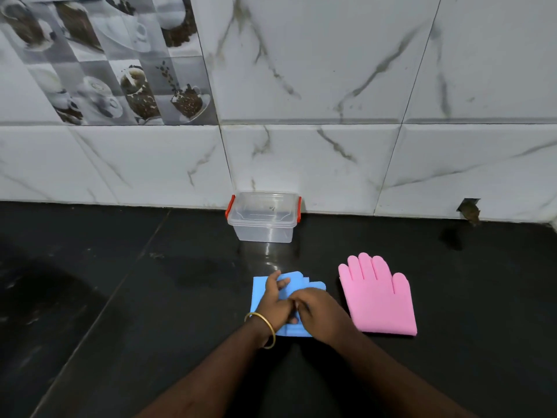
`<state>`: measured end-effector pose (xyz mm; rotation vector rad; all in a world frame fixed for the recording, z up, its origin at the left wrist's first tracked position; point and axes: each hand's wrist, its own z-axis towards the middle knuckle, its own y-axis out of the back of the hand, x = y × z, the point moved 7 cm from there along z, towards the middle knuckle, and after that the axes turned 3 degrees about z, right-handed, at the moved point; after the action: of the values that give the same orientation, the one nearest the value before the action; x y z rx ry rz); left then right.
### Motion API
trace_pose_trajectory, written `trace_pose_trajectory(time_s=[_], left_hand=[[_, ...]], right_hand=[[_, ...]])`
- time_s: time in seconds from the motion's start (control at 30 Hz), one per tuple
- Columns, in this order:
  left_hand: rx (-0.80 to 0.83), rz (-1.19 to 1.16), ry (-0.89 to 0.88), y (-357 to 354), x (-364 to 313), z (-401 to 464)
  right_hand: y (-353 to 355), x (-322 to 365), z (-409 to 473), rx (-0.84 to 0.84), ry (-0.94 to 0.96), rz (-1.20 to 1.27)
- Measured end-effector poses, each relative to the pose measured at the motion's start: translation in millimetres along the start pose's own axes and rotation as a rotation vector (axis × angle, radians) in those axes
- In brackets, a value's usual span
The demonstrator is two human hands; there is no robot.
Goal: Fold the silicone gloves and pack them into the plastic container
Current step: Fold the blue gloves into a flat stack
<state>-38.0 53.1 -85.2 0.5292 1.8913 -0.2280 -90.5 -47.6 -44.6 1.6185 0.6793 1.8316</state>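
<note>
Dark counter is running along a marble-tile wall, with a coffee-print tile panel sitting at upper left.

Blue glove is lying flat on the counter at centre, its fingers pointing away toward the wall. Both hands are working on top of it. Left hand, wearing a gold bangle at the wrist, is resting on the glove with thumb and fingers curling into the material. Right hand is sitting just beside it, touching it, fingers curling down onto the glove's near half; whether it is actually pinching a fold, cannot tell.

Container is standing behind the glove, against the wall, clear plastic with red side clips, lid looking shut.

Pink glove is lying flat to the right of the blue one, apart from it, fingers spreading toward the wall, unfolded.
</note>
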Motion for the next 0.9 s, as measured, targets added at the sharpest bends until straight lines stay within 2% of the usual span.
trace_pose_trajectory(time_s=[0.07, 0.17, 0.23, 0.3, 0.4, 0.57, 0.67, 0.73, 0.83, 0.9], left_hand=[[-0.059, 0.067, -0.027, 10.6, -5.2, -2.8], [-0.352, 0.419, -0.129, 44.6, -17.7, -5.5], [-0.508, 0.576, -0.052, 66.2, -15.1, -7.1], [-0.489, 0.564, 0.119, 74.5, -1.1, -3.5], [-0.394, 0.344, 0.278, 70.0, 11.7, 1.5], [-0.269, 0.149, 0.319, 65.4, 1.7, 4.9], [-0.23, 0.199, 0.23, 59.2, -17.6, 5.1], [-0.207, 0.216, 0.106, 51.8, -36.5, 5.7], [-0.2, 0.311, -0.2, 38.6, -79.4, -3.3], [-0.158, 0.402, -0.471, 31.5, -111.6, -20.0]], right_hand=[[-9.0, -12.3, -3.8, 0.067, -0.017, -0.066], [-12.0, -20.3, -7.0, 0.065, -0.034, -0.079], [-12.8, -20.6, -6.6, 0.08, -0.042, -0.059], [-12.0, -20.2, -6.8, 0.085, -0.06, -0.037], [-9.3, -20.2, -10.5, 0.08, -0.089, -0.001], [-7.7, -24.7, -12.7, 0.102, -0.136, 0.077], [-6.8, -29.9, -15.2, 0.095, -0.226, 0.172], [-1.3, -27.3, -11.8, 0.062, -0.372, 0.321], [16.3, -16.0, -2.8, -0.064, -0.685, 0.765], [26.5, -4.8, -0.1, -0.088, -0.814, 0.952]])
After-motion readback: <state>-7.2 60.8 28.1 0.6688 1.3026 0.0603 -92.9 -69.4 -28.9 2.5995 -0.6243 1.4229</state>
